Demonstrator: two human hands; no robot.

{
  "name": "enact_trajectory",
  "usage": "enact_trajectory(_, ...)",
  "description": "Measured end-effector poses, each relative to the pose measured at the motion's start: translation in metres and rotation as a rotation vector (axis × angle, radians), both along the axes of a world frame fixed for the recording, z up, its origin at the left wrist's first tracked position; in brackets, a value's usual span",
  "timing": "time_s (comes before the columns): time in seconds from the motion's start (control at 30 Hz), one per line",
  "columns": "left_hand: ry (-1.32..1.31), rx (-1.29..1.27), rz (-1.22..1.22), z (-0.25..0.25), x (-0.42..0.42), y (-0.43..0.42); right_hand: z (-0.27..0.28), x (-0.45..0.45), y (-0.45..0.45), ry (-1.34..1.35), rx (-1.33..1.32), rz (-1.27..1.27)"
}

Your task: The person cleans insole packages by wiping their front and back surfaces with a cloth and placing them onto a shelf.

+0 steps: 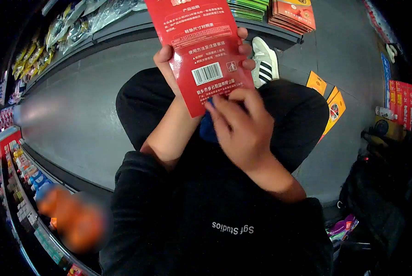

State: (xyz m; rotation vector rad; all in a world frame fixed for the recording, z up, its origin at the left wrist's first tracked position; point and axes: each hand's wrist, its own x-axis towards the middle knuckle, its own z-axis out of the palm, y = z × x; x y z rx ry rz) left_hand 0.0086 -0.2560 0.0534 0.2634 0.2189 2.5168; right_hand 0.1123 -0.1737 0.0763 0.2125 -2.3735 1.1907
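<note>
My left hand is closed around a red insole packet, held up before me with its printed back and barcode facing me. The thumb shows at the packet's left edge and fingertips curl round its right edge; the palm is hidden behind it. At the packet's lower edge, my right hand pinches a blue cloth, part of which hangs below the fingers. The cloth appears to touch the packet's bottom printing, and the fingers cover some of it.
Orange packets lie on the grey floor by my right knee, near a white shoe with black stripes. Stacks of green packets and red packets sit on the low shelf ahead. Stocked shelves line the left side.
</note>
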Motion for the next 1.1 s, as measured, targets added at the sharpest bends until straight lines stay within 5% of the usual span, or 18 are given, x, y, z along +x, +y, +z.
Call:
enact_trajectory(0.27,0.066,0.114,-0.048,0.001,-0.008,-0.009,-0.007,-0.002,0.073,-0.015,0.119,-0.366)
enact_trajectory(0.4,0.074,0.073,-0.096,-0.002,-0.008,-0.008,-0.015,0.004,0.09,0.008,0.05,-0.304)
enact_trajectory(0.6,0.017,0.032,-0.14,-0.001,-0.006,-0.006,-0.009,0.008,0.082,-0.237,-0.425,-0.205)
enact_trajectory(0.67,-0.037,0.068,-0.166,0.003,-0.002,-0.003,-0.019,0.01,0.091,-0.136,-0.208,-0.099)
enact_trajectory(0.83,0.02,0.11,-0.222,0.009,0.001,-0.001,-0.016,0.014,0.084,-0.295,-0.5,-0.126)
enact_trajectory(1.1,0.087,0.148,-0.281,0.014,0.004,-0.002,-0.025,0.012,0.086,-0.252,-0.382,-0.105)
